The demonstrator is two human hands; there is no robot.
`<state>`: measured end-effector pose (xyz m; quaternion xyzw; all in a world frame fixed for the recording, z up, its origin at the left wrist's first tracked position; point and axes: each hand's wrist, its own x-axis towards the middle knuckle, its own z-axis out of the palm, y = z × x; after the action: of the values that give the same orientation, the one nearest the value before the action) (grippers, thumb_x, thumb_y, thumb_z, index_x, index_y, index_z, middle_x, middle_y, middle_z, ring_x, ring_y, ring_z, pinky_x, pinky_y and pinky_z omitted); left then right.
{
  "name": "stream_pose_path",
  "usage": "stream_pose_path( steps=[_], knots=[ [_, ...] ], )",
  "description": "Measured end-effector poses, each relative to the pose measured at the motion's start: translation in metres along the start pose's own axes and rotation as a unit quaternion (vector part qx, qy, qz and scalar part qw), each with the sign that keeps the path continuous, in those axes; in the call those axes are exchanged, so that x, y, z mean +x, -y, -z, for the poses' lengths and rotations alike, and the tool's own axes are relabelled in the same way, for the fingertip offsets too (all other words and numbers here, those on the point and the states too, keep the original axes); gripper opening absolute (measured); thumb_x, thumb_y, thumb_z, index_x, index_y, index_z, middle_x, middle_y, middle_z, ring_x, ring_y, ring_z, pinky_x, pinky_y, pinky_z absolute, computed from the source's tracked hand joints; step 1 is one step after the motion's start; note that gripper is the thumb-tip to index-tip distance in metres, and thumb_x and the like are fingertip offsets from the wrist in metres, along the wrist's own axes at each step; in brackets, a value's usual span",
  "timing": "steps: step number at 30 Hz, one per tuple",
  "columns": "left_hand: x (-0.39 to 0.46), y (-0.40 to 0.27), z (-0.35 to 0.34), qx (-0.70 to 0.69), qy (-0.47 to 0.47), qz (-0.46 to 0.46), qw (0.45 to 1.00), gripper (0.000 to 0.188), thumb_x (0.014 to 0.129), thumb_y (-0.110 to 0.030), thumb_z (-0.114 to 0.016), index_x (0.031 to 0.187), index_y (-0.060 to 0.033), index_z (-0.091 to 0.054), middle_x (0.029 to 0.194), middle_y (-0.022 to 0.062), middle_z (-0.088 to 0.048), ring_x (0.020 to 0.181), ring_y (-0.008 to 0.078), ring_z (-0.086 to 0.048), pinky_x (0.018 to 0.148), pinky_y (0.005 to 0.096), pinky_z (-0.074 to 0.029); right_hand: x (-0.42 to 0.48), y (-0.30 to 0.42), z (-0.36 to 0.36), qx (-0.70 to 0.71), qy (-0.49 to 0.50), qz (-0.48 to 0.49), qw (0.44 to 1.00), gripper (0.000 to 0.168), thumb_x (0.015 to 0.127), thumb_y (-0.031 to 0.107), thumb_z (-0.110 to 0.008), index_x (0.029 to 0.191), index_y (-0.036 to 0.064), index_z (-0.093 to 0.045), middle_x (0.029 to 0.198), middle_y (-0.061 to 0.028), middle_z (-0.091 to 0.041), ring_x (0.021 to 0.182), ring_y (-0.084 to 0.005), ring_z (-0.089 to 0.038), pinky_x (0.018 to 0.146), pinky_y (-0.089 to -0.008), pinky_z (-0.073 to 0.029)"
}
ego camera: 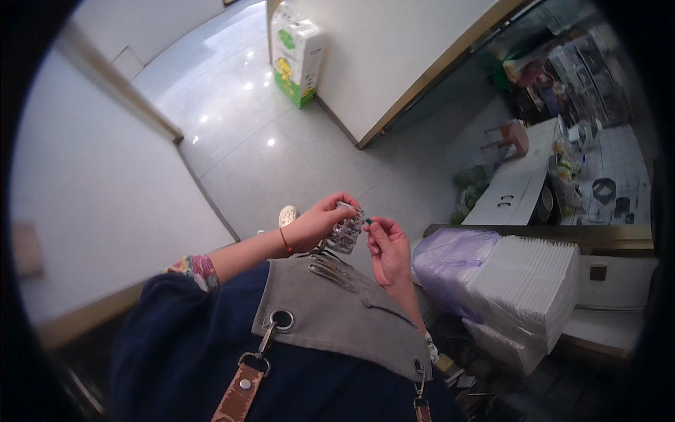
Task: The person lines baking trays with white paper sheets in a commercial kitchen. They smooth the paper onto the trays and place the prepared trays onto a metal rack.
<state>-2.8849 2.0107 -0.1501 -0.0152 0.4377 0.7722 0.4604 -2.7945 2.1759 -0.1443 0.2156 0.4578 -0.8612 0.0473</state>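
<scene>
My left hand (320, 226), with a thin red bracelet at its wrist, grips a clear ribbed container (345, 232) in front of my apron's grey bib (337, 311). Just to its right, my right hand (389, 242) pinches a small dark green piece (369, 221) between thumb and forefinger. That piece is close to the container's upper right side; whether the two touch, I cannot tell. What the container holds is not clear.
Stacked white trays in plastic wrap (527, 285) stand close on my right, beside a purple plastic bag (453, 256). A green and white carton (298, 63) stands on the floor ahead by the wall. A brown stool (514, 138) is near a white cabinet (514, 184).
</scene>
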Motion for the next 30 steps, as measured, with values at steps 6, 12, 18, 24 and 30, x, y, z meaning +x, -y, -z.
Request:
stream_pose_path(
  steps=[6,12,18,24,30],
  knots=[
    [0.047,-0.045,0.029,0.124,0.006,0.02,0.992,0.017,0.095,-0.02,-0.052,0.108,-0.009,-0.054,0.086,-0.0012,-0.058,0.074,0.0047,-0.054,0.061,0.0189,-0.043,0.072,0.01,-0.028,-0.22,-0.078,0.142,0.962,0.013,0.086,0.011,-0.069,0.091,0.0,-0.066,0.076,-0.0011,-0.065,0.063,-0.0031,-0.05,0.055,-0.0206,-0.04],
    [0.092,-0.067,0.043,0.092,0.044,0.034,0.994,0.018,0.097,-0.019,-0.046,0.11,-0.0082,-0.053,0.093,-0.0006,-0.056,0.081,0.0054,-0.053,0.066,0.0204,-0.044,0.11,0.043,-0.032,-0.371,-0.126,0.137,0.91,0.012,0.083,0.013,-0.072,0.082,0.002,-0.067,0.066,0.0028,-0.061,0.055,-0.0024,-0.043,0.05,-0.0216,-0.035],
    [0.123,-0.075,0.027,0.157,0.068,-0.033,0.985,0.019,0.096,-0.016,-0.049,0.113,-0.0066,-0.049,0.096,0.0034,-0.06,0.085,0.0089,-0.058,0.071,0.0235,-0.048,0.146,0.065,-0.005,-0.265,-0.078,0.11,0.955,0.016,0.079,0.01,-0.074,0.08,0.002,-0.061,0.067,0.003,-0.058,0.059,-0.0033,-0.045,0.054,-0.0207,-0.038],
    [0.145,-0.073,0.003,0.177,0.037,-0.053,0.982,0.018,0.097,-0.015,-0.052,0.111,-0.0023,-0.051,0.095,0.0026,-0.061,0.084,0.0066,-0.058,0.075,0.022,-0.048,0.161,0.093,0.016,-0.231,-0.028,0.049,0.971,0.016,0.08,0.003,-0.071,0.089,0.004,-0.058,0.08,0.0029,-0.056,0.075,-0.0045,-0.048,0.067,-0.0195,-0.04],
    [0.171,-0.066,-0.008,0.246,-0.001,-0.075,0.966,0.02,0.097,-0.016,-0.053,0.111,-0.0022,-0.049,0.094,0.0028,-0.063,0.082,0.008,-0.06,0.071,0.0226,-0.049,0.172,0.107,0.038,-0.221,-0.008,0.059,0.974,0.02,0.08,0.009,-0.073,0.089,0.003,-0.057,0.075,0.0031,-0.054,0.065,-0.0048,-0.045,0.058,-0.0207,-0.04]
  ],
)
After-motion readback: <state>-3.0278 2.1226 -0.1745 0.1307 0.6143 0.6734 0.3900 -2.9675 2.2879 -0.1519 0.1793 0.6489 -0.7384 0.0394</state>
